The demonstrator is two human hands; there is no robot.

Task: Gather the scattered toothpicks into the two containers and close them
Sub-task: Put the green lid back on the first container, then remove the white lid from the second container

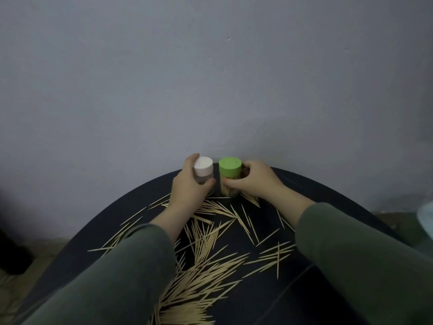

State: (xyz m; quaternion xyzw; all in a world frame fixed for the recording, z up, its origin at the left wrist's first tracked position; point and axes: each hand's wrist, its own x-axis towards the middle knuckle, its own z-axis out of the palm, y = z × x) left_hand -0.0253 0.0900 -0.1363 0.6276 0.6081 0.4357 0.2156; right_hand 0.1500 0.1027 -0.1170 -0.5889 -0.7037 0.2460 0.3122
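Two small clear containers stand side by side at the far edge of the dark round table [328, 191], by the wall. The left one has a white lid [203, 165] and my left hand [187, 186] grips its body, thumb in front. The right one has a green lid [230, 165] and shows toothpicks inside; my right hand [255, 178] grips it from the right. Both lids sit on top. Several loose toothpicks [206, 261] lie scattered over the table between my arms and beyond them.
A grey wall rises right behind the containers. The floor shows at the lower left and right of the table. A pale object [426, 219] juts in at the right edge. A dark shape [11, 252] lies on the floor at the left.
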